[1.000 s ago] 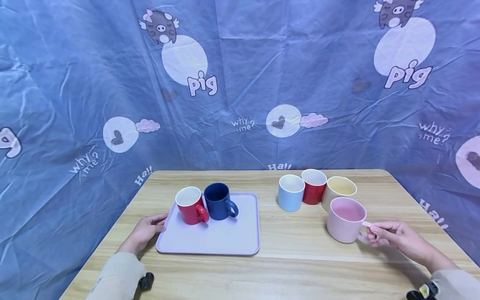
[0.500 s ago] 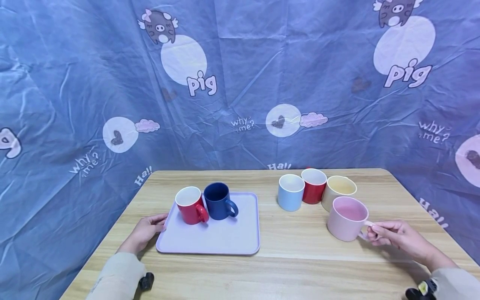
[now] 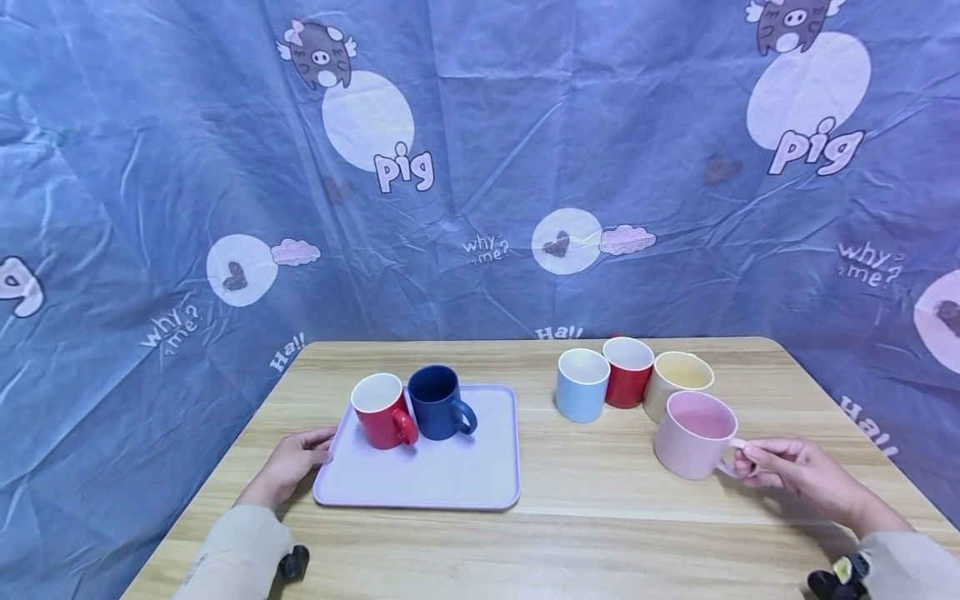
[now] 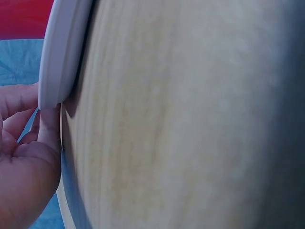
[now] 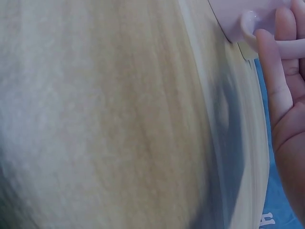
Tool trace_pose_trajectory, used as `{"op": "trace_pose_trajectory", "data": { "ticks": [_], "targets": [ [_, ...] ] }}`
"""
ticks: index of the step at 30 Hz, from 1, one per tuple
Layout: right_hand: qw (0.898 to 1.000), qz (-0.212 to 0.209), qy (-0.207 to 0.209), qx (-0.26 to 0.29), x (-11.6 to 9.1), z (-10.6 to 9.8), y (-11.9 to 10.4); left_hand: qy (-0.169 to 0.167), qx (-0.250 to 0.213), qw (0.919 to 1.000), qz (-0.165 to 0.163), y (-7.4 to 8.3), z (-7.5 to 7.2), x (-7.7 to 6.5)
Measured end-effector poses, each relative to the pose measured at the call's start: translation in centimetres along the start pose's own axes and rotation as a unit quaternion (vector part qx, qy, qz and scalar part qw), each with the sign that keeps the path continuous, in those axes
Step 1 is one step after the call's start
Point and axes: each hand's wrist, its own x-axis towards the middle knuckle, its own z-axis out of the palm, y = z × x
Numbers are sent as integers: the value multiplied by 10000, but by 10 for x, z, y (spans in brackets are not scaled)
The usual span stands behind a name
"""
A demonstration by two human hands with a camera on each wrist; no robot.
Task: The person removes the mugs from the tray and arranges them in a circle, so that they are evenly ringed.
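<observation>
At right of the frame, a person's right grip [image 3: 793, 477] pinches the pink mug [image 3: 690, 448] by its handle [image 5: 291, 49], likely for control, while at left the left grip [image 3: 291, 461] nips the lilac tray [image 3: 442, 483], apparently to steady it beneath the red mug [image 3: 377, 427] and navy mug [image 3: 435, 417].

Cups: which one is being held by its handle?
The pink cup, with the right hand on its handle. It is the only cup any hand grips; the left hand holds the tray.
</observation>
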Motion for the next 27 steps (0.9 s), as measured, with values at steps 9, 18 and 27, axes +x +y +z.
{"op": "trace_pose_trajectory", "data": {
  "ticks": [9, 18, 27],
  "targets": [
    [9986, 100, 136, -500, -2, -2, -2, -6, -18, 10000, 9, 0, 0, 0],
    [9896, 308, 607, -1266, -4, -1, -10, 27, 0, 10000, -23, -1, 0, 1],
    [9490, 462, 1517, -2724, -3, -4, -22, 21, 39, 10000, -5, 2, 1, -1]
  ]
}}
